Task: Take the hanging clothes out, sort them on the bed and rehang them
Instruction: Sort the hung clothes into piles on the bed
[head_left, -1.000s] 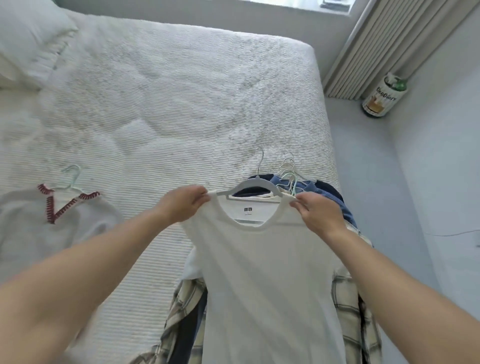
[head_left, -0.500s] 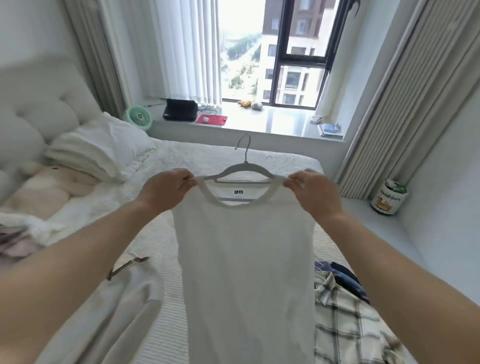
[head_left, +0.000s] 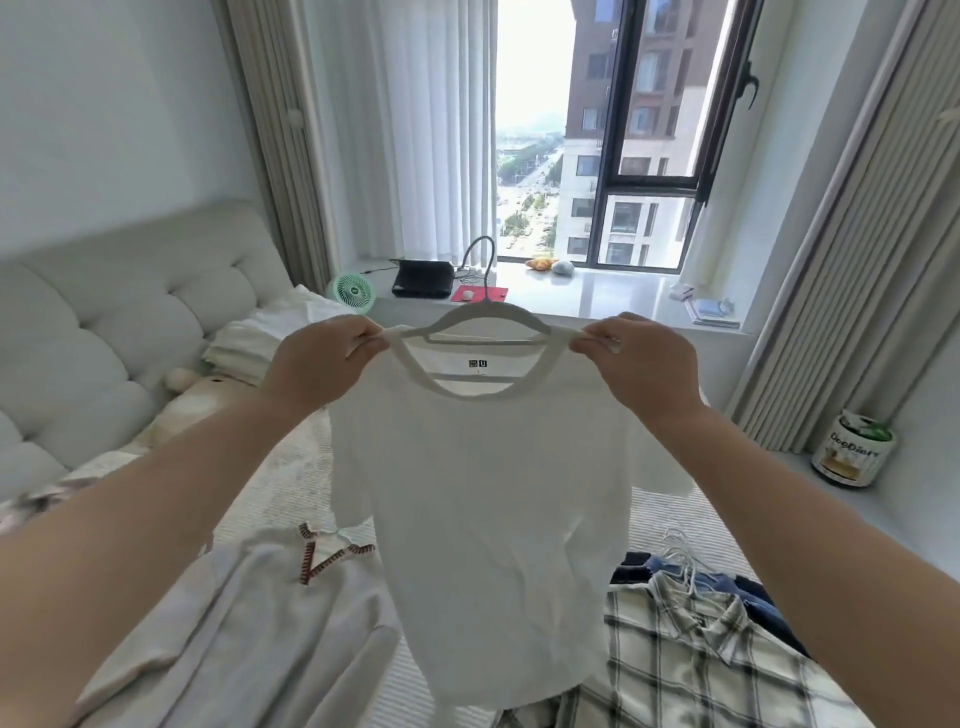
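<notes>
A white T-shirt (head_left: 488, 519) hangs on a pale hanger (head_left: 485, 319), held up in front of me above the bed (head_left: 291, 483). My left hand (head_left: 317, 364) pinches its left shoulder and my right hand (head_left: 639, 358) pinches its right shoulder. A white V-neck top with red trim (head_left: 260, 623) lies flat on the bed at lower left. To the lower right lies a plaid shirt (head_left: 691, 670) on a pile of dark and blue clothes (head_left: 748, 587) with several white hangers (head_left: 680, 558).
Beyond the bed runs a window sill (head_left: 613, 291) with a green fan (head_left: 352, 292), a black laptop (head_left: 422, 279) and small items. A padded headboard (head_left: 119, 322) and pillows (head_left: 260, 338) are at left. A tub (head_left: 852, 449) stands on the floor by the right curtain.
I have lifted the T-shirt higher, from just above the clothes pile to window level. My view has tilted up from the bed to the window.
</notes>
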